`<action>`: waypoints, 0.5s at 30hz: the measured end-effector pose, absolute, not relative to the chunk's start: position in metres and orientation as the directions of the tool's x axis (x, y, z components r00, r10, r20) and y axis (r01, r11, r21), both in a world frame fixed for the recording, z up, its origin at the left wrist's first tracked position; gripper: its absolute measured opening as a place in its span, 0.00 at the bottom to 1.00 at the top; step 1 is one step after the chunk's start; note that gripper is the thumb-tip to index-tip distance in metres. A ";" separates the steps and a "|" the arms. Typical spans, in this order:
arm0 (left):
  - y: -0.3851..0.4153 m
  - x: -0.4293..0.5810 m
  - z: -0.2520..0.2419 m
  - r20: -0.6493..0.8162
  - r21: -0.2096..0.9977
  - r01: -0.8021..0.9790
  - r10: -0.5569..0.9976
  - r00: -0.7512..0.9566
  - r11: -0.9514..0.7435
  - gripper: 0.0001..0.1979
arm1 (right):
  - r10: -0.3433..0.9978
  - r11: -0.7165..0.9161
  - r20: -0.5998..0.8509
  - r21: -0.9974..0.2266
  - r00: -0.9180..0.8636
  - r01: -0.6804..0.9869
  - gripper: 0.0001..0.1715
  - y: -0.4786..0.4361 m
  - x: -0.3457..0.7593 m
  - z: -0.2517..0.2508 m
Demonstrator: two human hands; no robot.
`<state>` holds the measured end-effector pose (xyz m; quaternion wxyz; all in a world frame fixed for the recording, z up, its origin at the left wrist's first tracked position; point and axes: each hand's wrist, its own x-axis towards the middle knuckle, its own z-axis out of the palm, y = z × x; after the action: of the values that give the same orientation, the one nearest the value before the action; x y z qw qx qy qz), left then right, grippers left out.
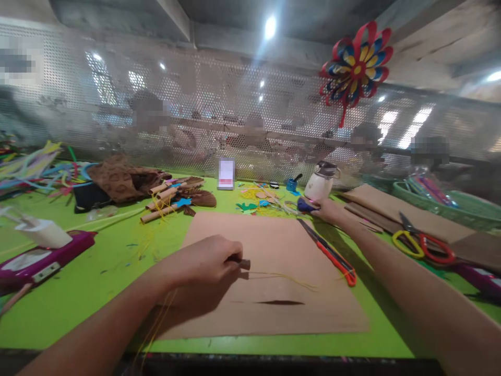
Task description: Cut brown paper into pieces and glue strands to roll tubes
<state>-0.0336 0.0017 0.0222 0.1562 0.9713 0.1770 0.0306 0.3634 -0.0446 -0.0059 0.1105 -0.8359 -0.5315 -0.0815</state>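
My left hand [213, 258] is closed around a small dark brown paper roll [245, 264], just above a large brown paper sheet [223, 230]. Thin yellow string [282, 277] trails from near the roll across the sheet, and more strands hang below my left wrist. Stretched forward, my right hand [329, 210] has its fingers on a dark blue-purple object [307, 205], whose kind I cannot make out. A long cutting tool with red handles [332, 258] lies along the sheet's right edge. A narrow dark sliver [282, 302], maybe a slit, marks the sheet.
Brown rolls with fan-shaped pieces [168, 203] lie left of centre. At the back stand a lit phone [226, 174], a blue jar [291, 184] and a white jug [319, 183]. Right are open scissors [407, 245] and a green basket [473, 209]; left, a purple power strip [50, 261].
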 end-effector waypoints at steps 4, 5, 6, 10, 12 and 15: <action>0.004 -0.035 0.019 0.020 0.310 0.322 0.345 0.938 -0.894 0.12 | 0.903 -0.370 0.204 -0.080 0.379 0.926 0.20 -0.089 0.340 -0.005; 0.005 -0.035 0.019 0.025 0.305 0.318 0.342 0.940 -0.898 0.12 | 0.915 -0.359 0.171 -0.075 0.367 0.930 0.22 -0.102 0.331 -0.009; 0.005 -0.034 0.018 0.024 0.298 0.315 0.337 0.941 -0.901 0.12 | 0.921 -0.357 0.140 -0.071 0.364 0.931 0.24 -0.116 0.322 -0.014; 0.005 -0.032 0.019 0.008 0.262 0.318 0.331 0.943 -0.911 0.11 | 0.905 -0.402 0.105 -0.102 0.411 0.910 0.21 -0.155 0.293 -0.029; 0.004 -0.031 0.020 0.003 0.256 0.328 0.340 0.941 -0.909 0.11 | 0.866 -0.428 0.187 -0.201 0.463 0.881 0.19 -0.164 0.298 -0.025; 0.002 -0.030 0.022 -0.027 0.263 0.364 0.371 0.928 -0.893 0.11 | 0.731 -0.454 0.395 -0.328 0.557 0.829 0.24 -0.169 0.340 -0.008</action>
<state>-0.0301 0.0022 0.0224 0.1326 0.9729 0.1889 0.0120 0.3400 -0.1692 -0.0076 0.2474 -0.8468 -0.4604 -0.0985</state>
